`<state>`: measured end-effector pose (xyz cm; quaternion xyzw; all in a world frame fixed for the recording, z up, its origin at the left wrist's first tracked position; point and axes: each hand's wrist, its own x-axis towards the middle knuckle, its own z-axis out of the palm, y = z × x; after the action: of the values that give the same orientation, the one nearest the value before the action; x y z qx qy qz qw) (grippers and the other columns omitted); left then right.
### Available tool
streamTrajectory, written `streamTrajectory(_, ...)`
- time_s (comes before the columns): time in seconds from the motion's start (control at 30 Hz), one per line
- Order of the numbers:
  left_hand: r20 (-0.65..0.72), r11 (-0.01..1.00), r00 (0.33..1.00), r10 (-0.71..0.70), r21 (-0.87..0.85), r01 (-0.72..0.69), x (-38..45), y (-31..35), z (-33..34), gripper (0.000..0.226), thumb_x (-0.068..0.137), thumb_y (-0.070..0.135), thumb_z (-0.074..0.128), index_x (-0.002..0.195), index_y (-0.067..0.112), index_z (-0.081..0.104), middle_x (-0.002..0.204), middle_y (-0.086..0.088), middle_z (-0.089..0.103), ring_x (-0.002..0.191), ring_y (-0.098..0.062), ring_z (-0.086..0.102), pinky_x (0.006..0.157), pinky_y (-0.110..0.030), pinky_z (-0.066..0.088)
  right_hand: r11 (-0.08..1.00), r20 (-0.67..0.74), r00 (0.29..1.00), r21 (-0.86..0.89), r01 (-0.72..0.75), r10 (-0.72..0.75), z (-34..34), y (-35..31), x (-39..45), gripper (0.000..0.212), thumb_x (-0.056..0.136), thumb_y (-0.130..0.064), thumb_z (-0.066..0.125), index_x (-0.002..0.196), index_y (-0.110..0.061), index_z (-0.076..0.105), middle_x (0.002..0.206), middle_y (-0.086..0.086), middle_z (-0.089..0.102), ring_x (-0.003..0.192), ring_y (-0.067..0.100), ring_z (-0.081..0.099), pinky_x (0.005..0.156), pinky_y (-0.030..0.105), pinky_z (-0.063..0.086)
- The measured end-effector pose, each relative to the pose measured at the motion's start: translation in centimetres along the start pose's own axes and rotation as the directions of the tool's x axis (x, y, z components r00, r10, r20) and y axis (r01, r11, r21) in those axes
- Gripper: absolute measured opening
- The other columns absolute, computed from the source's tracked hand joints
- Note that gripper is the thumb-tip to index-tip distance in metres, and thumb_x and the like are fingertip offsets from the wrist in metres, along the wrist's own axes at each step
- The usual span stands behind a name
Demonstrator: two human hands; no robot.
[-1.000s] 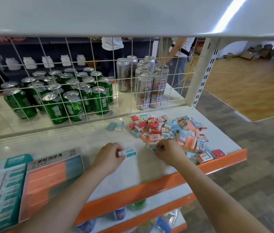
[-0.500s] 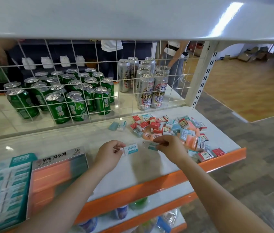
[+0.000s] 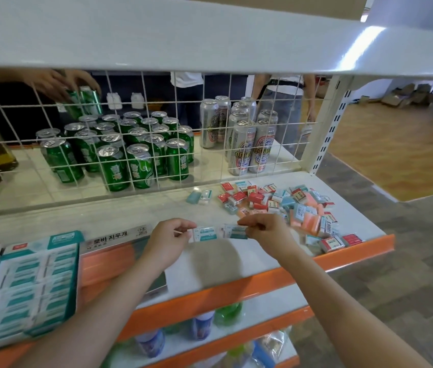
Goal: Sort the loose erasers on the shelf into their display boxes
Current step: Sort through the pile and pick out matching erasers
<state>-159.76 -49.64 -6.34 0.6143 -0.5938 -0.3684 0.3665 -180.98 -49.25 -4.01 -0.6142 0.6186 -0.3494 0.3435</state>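
Note:
A heap of loose erasers (image 3: 284, 205) in red, teal and orange wrappers lies on the right of the white shelf (image 3: 130, 216). My left hand (image 3: 167, 243) pinches a teal-and-white eraser (image 3: 204, 233) above the shelf. My right hand (image 3: 268, 235) holds a second teal eraser (image 3: 234, 231) right beside the first, their ends almost touching. A teal display box (image 3: 24, 288) filled with rows of teal erasers sits at the left. An orange display box (image 3: 109, 256) stands next to it, partly hidden by my left forearm. A red box shows at the far left edge.
Two stray teal erasers (image 3: 199, 196) lie near the wire grid (image 3: 141, 144). Behind the grid stand green cans (image 3: 119, 155) and silver cans (image 3: 244, 139); another person's hands (image 3: 61, 86) hold green cans there. People stand further back. The shelf's orange front lip (image 3: 263, 277) runs below.
My right hand lifted a teal eraser from the heap's edge and brought it left to meet the one in my left hand. Behind the grid, a person's hands picked up green cans.

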Motion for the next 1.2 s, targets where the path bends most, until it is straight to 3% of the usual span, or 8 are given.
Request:
streamTrajectory(0.13, -0.035, 1.0, 0.999, -0.004, 0.01, 0.004, -1.0, -0.5, -1.3, 0.027, 0.089, 0.003, 0.056, 0.084, 0.029, 0.064, 0.089, 0.002, 0.065, 0.081, -0.016, 0.058, 0.071, -0.024, 0.045, 1.0, 0.029, 1.0, -0.012, 0.01, -0.009, 1.2, -0.8, -0.3, 0.028, 0.086, 0.007, 0.051, 0.105, -0.005, 0.068, 0.085, 0.002, 0.062, 0.079, 0.016, 0.055, 0.069, 0.019, 0.046)
streamTrajectory(0.27, -0.085, 0.998, 0.996, -0.003, 0.057, 0.007, -2.0, -1.3, -2.8, 0.025, 0.089, 0.002, 0.055, 0.087, 0.025, 0.064, 0.091, 0.004, 0.064, 0.08, -0.01, 0.057, 0.068, -0.017, 0.044, 0.999, 0.052, 0.997, -0.017, 0.05, -0.049, 2.8, -1.9, -0.6, 0.028, 0.087, 0.006, 0.05, 0.105, -0.005, 0.068, 0.086, 0.001, 0.06, 0.072, 0.011, 0.055, 0.056, 0.005, 0.043)
streamTrajectory(0.43, -0.197, 0.996, 0.98, 0.012, 0.094, 0.007, -3.6, -1.8, -5.1, 0.024, 0.089, -0.001, 0.052, 0.098, 0.016, 0.067, 0.104, 0.004, 0.063, 0.095, -0.01, 0.056, 0.087, -0.021, 0.043, 0.996, 0.09, 0.992, 0.033, 0.088, -0.091, 4.9, -3.4, -0.7, 0.029, 0.086, 0.009, 0.049, 0.105, -0.002, 0.068, 0.09, 0.004, 0.061, 0.07, -0.001, 0.052, 0.054, 0.0, 0.04)
streamTrajectory(0.57, -0.268, 0.995, 0.963, -0.011, 0.097, 0.038, -5.1, -2.3, -7.1, 0.025, 0.091, 0.001, 0.051, 0.105, 0.014, 0.066, 0.106, 0.003, 0.062, 0.094, -0.009, 0.056, 0.069, -0.008, 0.044, 0.991, 0.124, 0.985, 0.072, 0.11, -0.119, 6.9, -4.6, -0.8, 0.028, 0.084, 0.009, 0.051, 0.101, -0.004, 0.069, 0.09, 0.002, 0.063, 0.075, 0.005, 0.056, 0.062, 0.004, 0.044)
streamTrajectory(0.7, -0.338, 0.993, 0.941, -0.026, 0.102, 0.064, -6.9, -3.1, -9.1, 0.026, 0.09, 0.0, 0.051, 0.1, 0.018, 0.068, 0.104, 0.0, 0.066, 0.094, -0.012, 0.058, 0.077, -0.018, 0.043, 0.984, 0.171, 0.97, 0.077, 0.164, -0.175, 9.0, -5.7, -1.2, 0.025, 0.084, 0.008, 0.053, 0.099, -0.003, 0.069, 0.086, 0.0, 0.063, 0.075, 0.008, 0.057, 0.062, 0.003, 0.043)
streamTrajectory(0.9, -0.445, 0.984, 0.895, -0.029, 0.143, 0.103, -9.0, -4.7, -12.3, 0.028, 0.092, 0.002, 0.049, 0.096, 0.026, 0.064, 0.103, 0.002, 0.062, 0.087, -0.009, 0.056, 0.073, -0.021, 0.043, 0.976, 0.229, 0.952, 0.121, 0.181, -0.205, 12.3, -7.5, -1.9, 0.023, 0.084, 0.007, 0.053, 0.098, -0.003, 0.069, 0.086, 0.004, 0.063, 0.071, 0.008, 0.056, 0.056, 0.004, 0.043)
streamTrajectory(1.1, -0.496, 0.958, 0.868, -0.026, 0.235, 0.163, -10.0, -6.3, -16.3, 0.025, 0.092, 0.003, 0.049, 0.108, 0.013, 0.065, 0.115, -0.004, 0.063, 0.094, -0.011, 0.053, 0.077, -0.021, 0.043, 0.971, 0.28, 0.932, 0.128, 0.2, -0.229, 15.5, -9.6, -2.4, 0.023, 0.085, 0.005, 0.054, 0.099, -0.004, 0.069, 0.084, 0.002, 0.062, 0.076, 0.012, 0.056, 0.067, 0.014, 0.045)
streamTrajectory(1.2, -0.457, 0.945, 0.889, -0.037, 0.273, 0.18, -10.5, -7.0, -18.2, 0.024, 0.092, 0.004, 0.049, 0.109, 0.012, 0.064, 0.113, -0.005, 0.063, 0.095, -0.012, 0.054, 0.081, -0.026, 0.045, 0.971, 0.294, 0.927, 0.114, 0.21, -0.235, 17.1, -10.5, -2.5, 0.022, 0.085, 0.004, 0.055, 0.098, -0.005, 0.069, 0.078, -0.003, 0.062, 0.069, 0.012, 0.055, 0.06, 0.013, 0.044)
